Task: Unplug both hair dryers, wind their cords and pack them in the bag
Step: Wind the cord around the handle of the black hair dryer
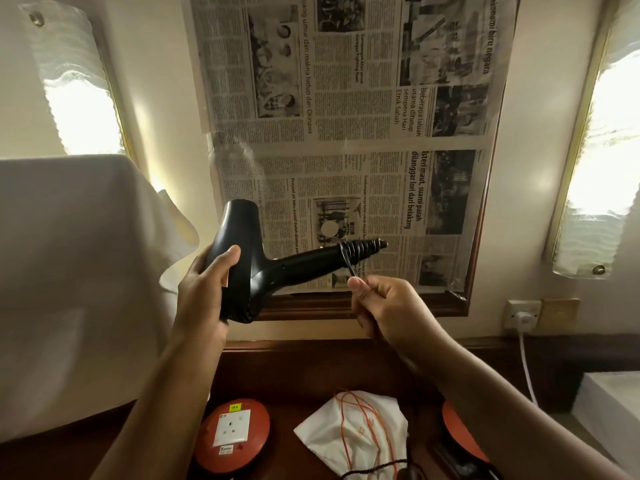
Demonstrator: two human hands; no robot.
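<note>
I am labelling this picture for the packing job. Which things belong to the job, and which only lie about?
Belong to the job:
- black hair dryer, held by left hand
- its cord, pinched by right hand
- white bag

Only lying about:
- orange socket reel
- newspaper
- white wall plug

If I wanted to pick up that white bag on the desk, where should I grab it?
Probably by the orange drawstring, from above. The white bag lies flat and crumpled on the desk, offering no firm edge, while the string loops loosely over its top.
</note>
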